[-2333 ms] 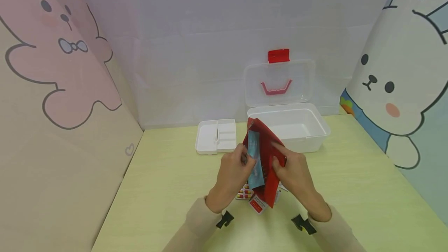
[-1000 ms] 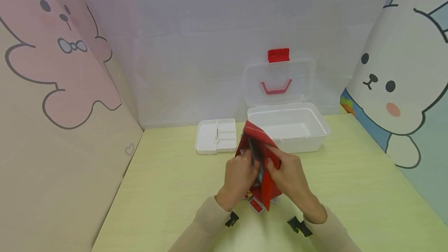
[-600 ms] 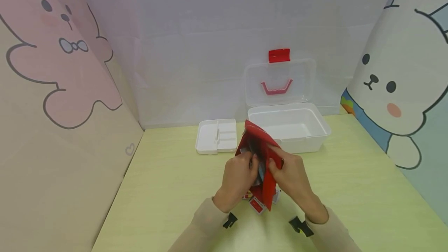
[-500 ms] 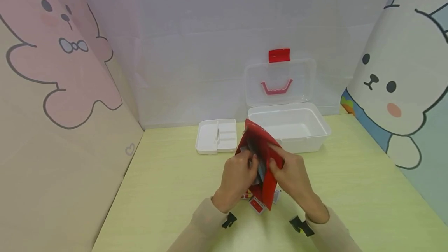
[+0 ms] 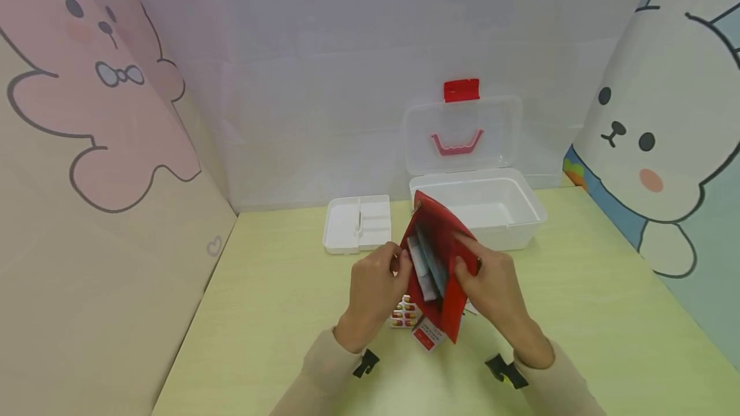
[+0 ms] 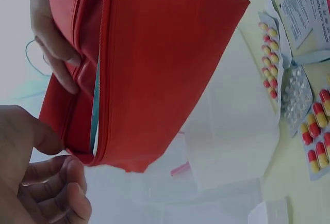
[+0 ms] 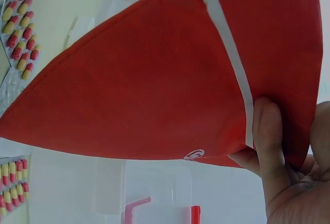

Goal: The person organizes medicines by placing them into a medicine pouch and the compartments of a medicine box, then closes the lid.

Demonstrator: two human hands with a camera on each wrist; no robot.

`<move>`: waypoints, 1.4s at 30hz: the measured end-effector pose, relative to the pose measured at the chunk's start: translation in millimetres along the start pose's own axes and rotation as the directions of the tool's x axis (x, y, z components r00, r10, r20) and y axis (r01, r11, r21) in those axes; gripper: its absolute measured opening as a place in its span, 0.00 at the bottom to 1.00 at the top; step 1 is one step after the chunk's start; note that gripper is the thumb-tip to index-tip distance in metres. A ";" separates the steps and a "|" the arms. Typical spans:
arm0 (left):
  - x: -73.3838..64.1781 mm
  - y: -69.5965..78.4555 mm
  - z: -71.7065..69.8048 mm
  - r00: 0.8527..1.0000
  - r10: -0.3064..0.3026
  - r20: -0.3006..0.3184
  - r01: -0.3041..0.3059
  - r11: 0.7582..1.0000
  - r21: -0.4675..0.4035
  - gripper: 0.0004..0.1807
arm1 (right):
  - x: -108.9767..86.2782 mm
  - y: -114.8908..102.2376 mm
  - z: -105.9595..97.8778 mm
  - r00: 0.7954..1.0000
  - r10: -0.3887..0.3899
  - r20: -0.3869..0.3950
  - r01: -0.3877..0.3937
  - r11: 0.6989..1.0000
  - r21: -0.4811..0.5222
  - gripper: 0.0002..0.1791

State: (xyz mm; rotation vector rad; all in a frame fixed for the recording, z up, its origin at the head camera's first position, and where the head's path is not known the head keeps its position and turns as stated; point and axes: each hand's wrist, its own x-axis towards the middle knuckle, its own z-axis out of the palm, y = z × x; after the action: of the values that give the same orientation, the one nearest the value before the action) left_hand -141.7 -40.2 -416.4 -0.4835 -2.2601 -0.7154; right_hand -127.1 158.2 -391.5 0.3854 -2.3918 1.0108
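Observation:
A red fabric pouch (image 5: 454, 313) is held up over the table with its zipped mouth spread. My left hand (image 5: 372, 281) pinches the mouth's left edge between thumb and fingers. On the opposite side my right hand (image 5: 494, 281) grips the pouch, fingers inside its mouth and thumb outside on a folded part, beside a pale stripe (image 7: 229, 43) in the right wrist view. A light blue packet (image 5: 433, 262) and a white packet (image 5: 421, 271) stand side by side inside. Beneath lie capsule blister packs (image 5: 403, 314) and a small red and white box (image 5: 428, 334).
Behind the pouch stands a white plastic box (image 5: 509, 236), its clear lid (image 5: 416, 140) raised against the wall. Left of it sits a white compartment tray (image 5: 340, 236). A silvery blister pack (image 6: 296, 97) and a printed packet (image 6: 295, 17) lie near the capsules in the left wrist view.
My left hand, earlier at the light blue packet and then inside the pouch, has come out leftward to the pouch's edge. The packet now sits inside, and the mouth is spread wider.

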 end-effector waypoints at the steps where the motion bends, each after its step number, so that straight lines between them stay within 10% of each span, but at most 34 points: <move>1: -0.1 -2.0 -1.1 1.000 -0.013 0.010 0.013 1.000 0.008 0.06 | 0.2 0.5 -1.0 1.000 0.004 0.000 -0.004 1.000 -0.001 0.20; 17: -13.8 -25.0 -6.1 0.956 -0.218 0.198 0.191 0.971 0.146 0.12 | 3.1 8.5 -15.8 1.000 0.024 -0.019 -0.025 0.999 -0.043 0.20; 31: -35.7 -43.4 20.5 0.798 -0.359 0.485 0.283 0.932 0.225 0.34 | -0.7 23.9 -36.8 0.996 0.086 -0.018 -0.087 0.992 -0.092 0.21; 42: -39.7 -37.1 49.3 0.671 -0.413 0.616 0.307 0.911 0.276 0.28 | -3.3 27.3 -42.8 0.995 0.095 -0.036 -0.098 0.990 -0.104 0.21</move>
State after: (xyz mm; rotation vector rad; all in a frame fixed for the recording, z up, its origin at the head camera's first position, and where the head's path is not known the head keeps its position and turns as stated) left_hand -159.3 -43.9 -487.5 -0.2215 -3.1315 -0.6097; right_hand -121.7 208.2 -384.0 0.2164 -2.4435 0.9203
